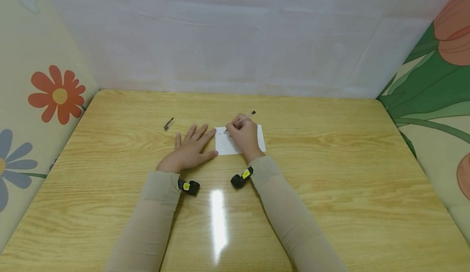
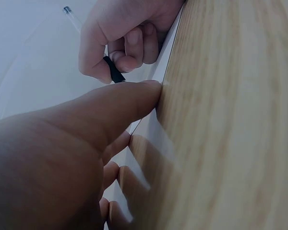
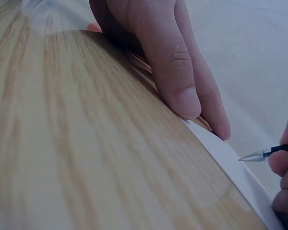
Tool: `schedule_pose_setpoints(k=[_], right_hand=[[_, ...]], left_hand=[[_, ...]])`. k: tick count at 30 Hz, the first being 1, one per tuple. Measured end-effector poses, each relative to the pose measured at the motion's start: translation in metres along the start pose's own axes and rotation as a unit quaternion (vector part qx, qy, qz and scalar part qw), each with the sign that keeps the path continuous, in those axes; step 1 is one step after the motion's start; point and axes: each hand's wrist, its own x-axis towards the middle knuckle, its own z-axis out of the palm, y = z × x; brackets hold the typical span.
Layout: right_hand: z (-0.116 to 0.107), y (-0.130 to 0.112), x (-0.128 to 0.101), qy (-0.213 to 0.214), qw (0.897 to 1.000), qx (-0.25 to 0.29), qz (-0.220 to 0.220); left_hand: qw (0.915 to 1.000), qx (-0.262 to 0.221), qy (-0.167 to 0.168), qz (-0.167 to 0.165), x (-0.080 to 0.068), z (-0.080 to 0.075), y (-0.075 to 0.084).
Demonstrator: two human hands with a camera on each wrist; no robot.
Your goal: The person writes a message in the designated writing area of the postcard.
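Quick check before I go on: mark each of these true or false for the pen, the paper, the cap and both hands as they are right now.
1. The right hand holds the pen. True.
2. The left hand is lifted clear of the table. False: it lies flat on the table, fingertips at the left edge of the paper.
3. The pen cap lies on the table left of both hands. True.
4. The pen tip is capped. False: the bare tip shows at the paper.
5. The paper is crumpled into a ball. False: it lies flat.
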Motion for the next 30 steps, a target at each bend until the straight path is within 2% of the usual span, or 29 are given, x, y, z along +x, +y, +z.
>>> schedule_pose_setpoints(k=[12, 30], right_hand=[[0.0005, 0.0006, -0.0002, -0.008, 1.0, 0.006, 0.003], [0.0009, 0.0027, 0.0001, 0.006, 1.0, 0.011, -0.001]], left_hand=[[1.0, -0.002, 0.0, 0.0, -0.0007, -0.0007, 0.0011], [1.0, -0.007, 0.001, 0.0, -0.0013, -0.0014, 0.002]])
